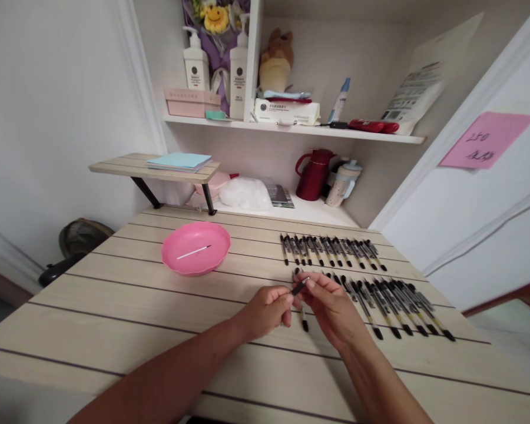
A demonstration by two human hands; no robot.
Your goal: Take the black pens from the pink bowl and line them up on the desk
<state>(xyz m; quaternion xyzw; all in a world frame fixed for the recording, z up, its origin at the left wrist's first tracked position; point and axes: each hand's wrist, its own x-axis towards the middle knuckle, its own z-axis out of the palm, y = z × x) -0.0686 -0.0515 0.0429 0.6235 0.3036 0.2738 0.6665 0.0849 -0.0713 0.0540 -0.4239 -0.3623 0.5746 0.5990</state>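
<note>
Between both hands, over the table, is a pen [298, 287] with a black grip and a metallic tip. My left hand [267, 309] is closed, pinching its lower left part between thumb and fingers. At the tip end, my right hand [331, 303] grips the pen with thumb and forefinger. Part of the pen is hidden by the fingers. Another pen [304, 318] lies on the table beneath the hands, partly covered. To the right is a near row of black-capped clear pens [393, 300]; a far row of similar pens [331, 250] lies behind. A white pen refill [194, 252] rests inside a pink bowl [170, 253].
The slatted wooden table [136, 318] reaches back to a white shelf unit [357, 134]. A small raised stand [128, 165] bearing blue paper [181, 160] is at the back left. Behind are a plastic bag [245, 194], a red thermos jug [314, 176] and a pale tumbler [342, 185].
</note>
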